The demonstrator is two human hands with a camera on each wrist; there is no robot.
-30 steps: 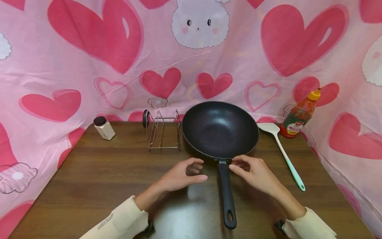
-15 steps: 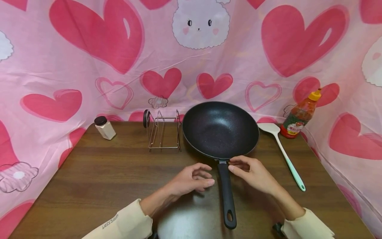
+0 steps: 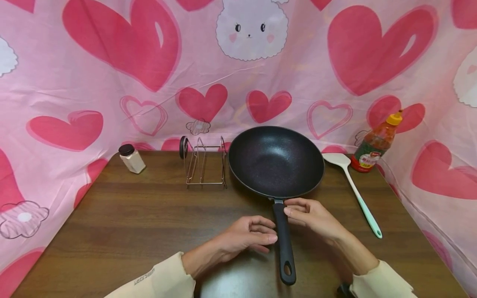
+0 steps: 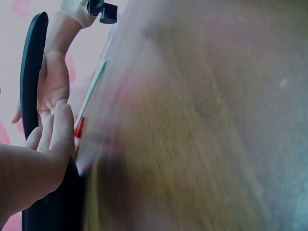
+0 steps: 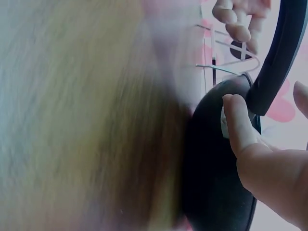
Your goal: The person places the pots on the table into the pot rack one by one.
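Observation:
A black frying pan [image 3: 275, 161] stands on the wooden table, its black handle [image 3: 285, 248] pointing toward me. Left of the handle is my left hand [image 3: 250, 236], thumb and fingers loosely bent with a gap between them, fingertips right beside the handle's middle. On the other side, my right hand [image 3: 316, 218] has its thumb and fingertips close to the handle's upper end, just below the pan's rim. In the right wrist view, one right-hand finger [image 5: 236, 118] extends along the pan's dark underside [image 5: 216, 178] near the handle joint. Neither hand wraps the handle.
A wire rack [image 3: 204, 165] stands just left of the pan, and a dark-lidded jar [image 3: 133, 161] farther left. To the right lie a white spatula with a mint handle [image 3: 352, 182] and a red sauce bottle [image 3: 374, 147]. Pink heart-print cloth [image 3: 201, 49] hangs behind the table.
My left hand has moved right and toward me, up to the handle. My right hand has shifted slightly down and left, nearer the handle. The pan has stayed in place.

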